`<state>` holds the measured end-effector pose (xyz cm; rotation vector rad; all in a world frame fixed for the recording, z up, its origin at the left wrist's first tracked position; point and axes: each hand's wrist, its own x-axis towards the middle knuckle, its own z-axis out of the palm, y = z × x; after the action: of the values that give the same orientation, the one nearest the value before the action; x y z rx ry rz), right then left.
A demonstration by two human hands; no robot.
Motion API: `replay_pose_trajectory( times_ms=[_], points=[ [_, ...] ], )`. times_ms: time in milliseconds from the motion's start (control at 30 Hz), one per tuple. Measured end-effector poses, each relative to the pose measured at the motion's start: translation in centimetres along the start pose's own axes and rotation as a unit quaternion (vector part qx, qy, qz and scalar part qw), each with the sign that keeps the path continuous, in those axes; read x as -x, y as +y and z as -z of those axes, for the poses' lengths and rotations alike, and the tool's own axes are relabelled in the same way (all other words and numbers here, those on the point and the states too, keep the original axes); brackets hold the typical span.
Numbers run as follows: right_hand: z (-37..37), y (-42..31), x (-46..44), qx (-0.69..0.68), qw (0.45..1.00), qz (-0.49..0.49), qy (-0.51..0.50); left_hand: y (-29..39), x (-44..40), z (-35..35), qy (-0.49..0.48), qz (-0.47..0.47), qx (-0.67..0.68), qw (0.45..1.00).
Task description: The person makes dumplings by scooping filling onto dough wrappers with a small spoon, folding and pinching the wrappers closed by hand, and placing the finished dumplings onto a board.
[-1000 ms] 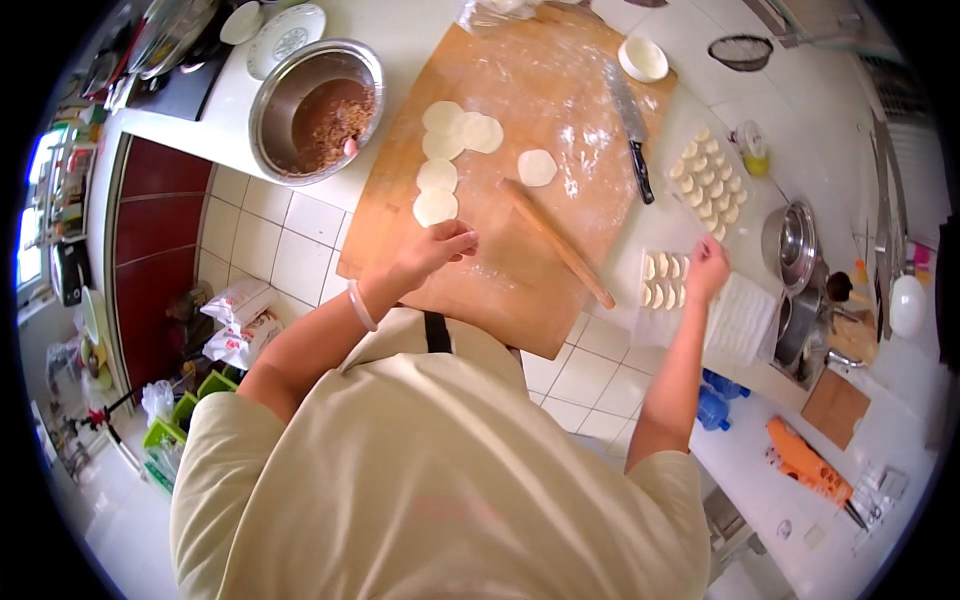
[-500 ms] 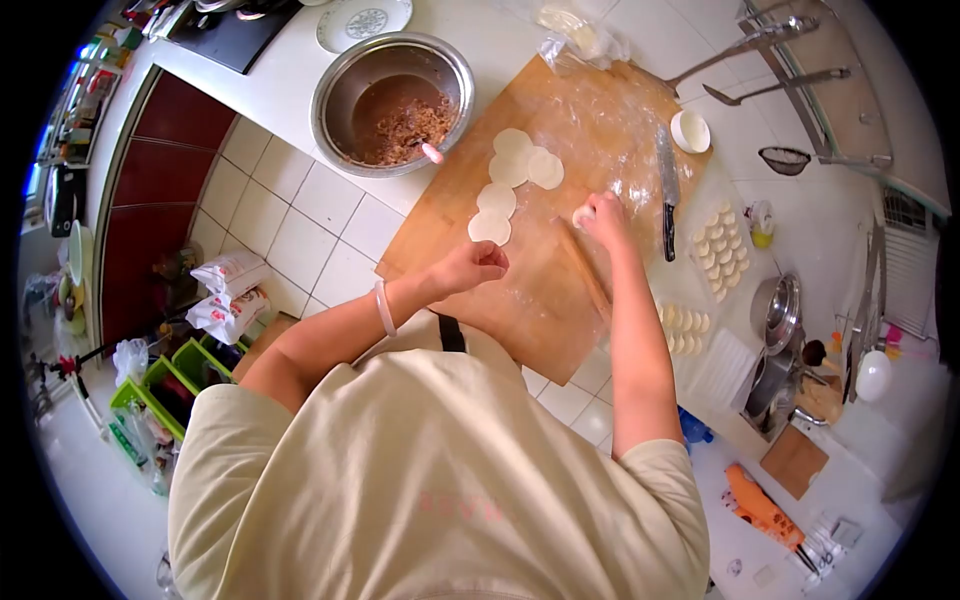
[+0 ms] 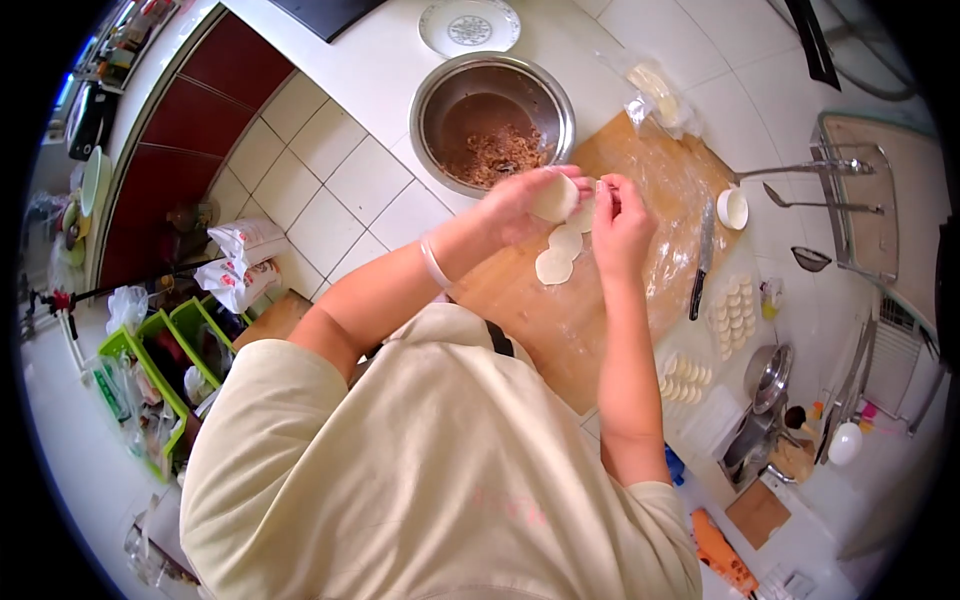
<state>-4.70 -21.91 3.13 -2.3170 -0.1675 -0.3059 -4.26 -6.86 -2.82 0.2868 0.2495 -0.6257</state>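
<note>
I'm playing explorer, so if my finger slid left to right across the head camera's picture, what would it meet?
White bags → metal bowl → right hand → knife → little white bowl → strainer.

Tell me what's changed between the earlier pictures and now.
Your left hand has moved forward toward the bowl, a round wrapper now on its palm. Your right hand has left the dumplings and come leftward beside it. The bowl and knife look unmoved.

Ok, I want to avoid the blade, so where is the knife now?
In the head view, the knife lies by the right edge of the board, near the small white bowl.
</note>
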Motion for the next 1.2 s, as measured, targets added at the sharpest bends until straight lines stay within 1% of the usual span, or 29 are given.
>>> replay_pose_trajectory(
  times_ms=[33,67,100,133,200,233,267,333,367,433,467,533,567,700,767,800,867,1000,1100,1200],
  points=[
    [-1.1,-0.4,-0.4,0.017,0.999,0.014,-0.028,1.4,0.3,-0.2,0.086,-0.03,0.063,0.994],
    [-2.4,-0.9,-0.3,0.018,0.999,0.016,-0.031,3.7,0.5,1.3,0.05,-0.059,-0.034,0.996],
    [-3.8,-1.4,0.0,0.121,0.983,0.023,-0.134,5.4,0.5,1.4,0.086,-0.108,-0.014,0.99],
    [-5.0,-1.5,0.1,0.222,0.946,0.032,-0.235,6.9,0.4,1.3,0.121,-0.158,0.008,0.98],
    [-7.5,-0.2,0.2,0.234,0.936,0.041,-0.259,9.7,0.7,2.1,0.124,-0.182,-0.005,0.976],
    [-8.4,0.0,0.0,0.242,0.927,0.045,-0.282,10.6,0.7,2.8,0.145,-0.201,-0.059,0.967],
    [-9.0,0.4,-0.4,0.243,0.925,0.049,-0.287,11.0,1.0,3.7,0.147,-0.204,-0.055,0.966],
    [-9.6,0.5,-1.9,0.276,0.916,0.066,-0.284,12.0,1.6,4.3,0.197,-0.208,-0.065,0.956],
    [-9.4,0.8,-2.7,0.276,0.914,0.068,-0.288,12.2,1.8,4.6,0.202,-0.21,-0.052,0.955],
    [-8.2,0.0,-5.0,0.216,0.926,0.043,-0.308,12.5,2.3,5.2,0.212,-0.201,-0.031,0.956],
    [-8.3,0.5,-5.9,0.218,0.923,0.046,-0.313,12.6,2.4,5.5,0.218,-0.19,-0.016,0.957],
    [-8.7,1.7,-7.5,0.227,0.928,0.096,-0.278,12.3,2.6,5.8,0.216,-0.179,-0.004,0.96],
    [-9.1,2.4,-7.7,0.194,0.941,0.115,-0.253,12.3,2.7,5.9,0.212,-0.167,0.003,0.963],
    [-9.3,2.8,-8.2,0.216,0.931,0.123,-0.267,11.8,2.9,6.5,0.19,-0.152,0.017,0.97],
    [-8.6,2.6,-8.3,0.182,0.932,0.068,-0.305,12.0,3.2,6.4,0.193,-0.155,0.0,0.969],
    [-8.3,2.3,-8.5,0.182,0.932,0.067,-0.306,12.1,3.2,6.5,0.194,-0.153,0.0,0.969],
    [-7.5,1.4,-8.6,0.183,0.916,-0.016,-0.358,12.2,3.4,6.7,0.199,-0.159,0.004,0.967],
    [-6.2,1.0,-8.1,0.157,0.914,-0.028,-0.372,12.1,3.8,6.8,0.187,-0.165,-0.002,0.968],
    [-5.7,0.5,-7.9,0.149,0.911,-0.015,-0.385,12.0,4.1,6.4,0.192,-0.167,-0.014,0.967],
    [-5.2,-1.0,-7.8,0.148,0.899,-0.038,-0.411,12.0,4.2,6.0,0.203,-0.167,-0.013,0.965]
  ],
)
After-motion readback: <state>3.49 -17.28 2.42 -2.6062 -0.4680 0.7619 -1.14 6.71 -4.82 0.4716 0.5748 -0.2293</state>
